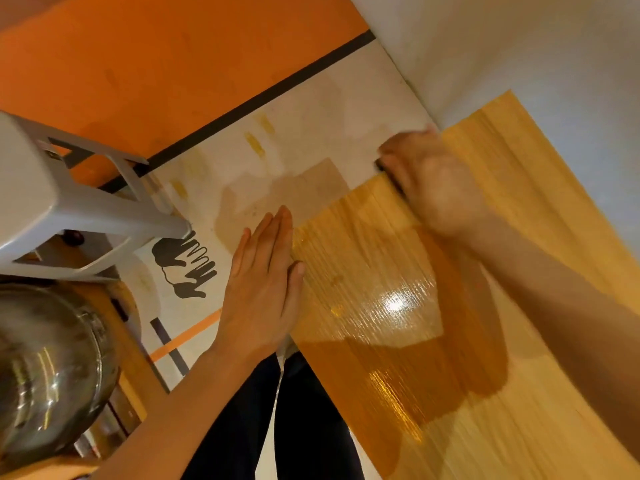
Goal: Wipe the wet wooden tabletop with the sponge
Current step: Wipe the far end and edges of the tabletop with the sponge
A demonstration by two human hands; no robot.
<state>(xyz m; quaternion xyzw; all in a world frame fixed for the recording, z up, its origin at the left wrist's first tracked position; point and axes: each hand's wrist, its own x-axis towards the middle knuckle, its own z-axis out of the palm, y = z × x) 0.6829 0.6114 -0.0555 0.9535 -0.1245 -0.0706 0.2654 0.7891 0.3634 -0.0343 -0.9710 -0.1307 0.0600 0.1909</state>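
- A steel pot (48, 362) and a grey plastic stool (52, 202) stood off to the far left, well clear of the work
- My left hand (266, 285) lay flat with fingers straight and pressed together along the tabletop's (485, 358) left edge, holding nothing
- A glossy wet patch (391, 306) shone mid-table, darker streaks trailing toward me
- My right hand (429, 178), blurred, was clamped over the dark sponge (381, 167) at the far left corner, beside the wall (519, 46); only a sliver of sponge showed
- I judged long overlapping strokes with the grain, under even pressure, would best lift the water without pushing it over the edge
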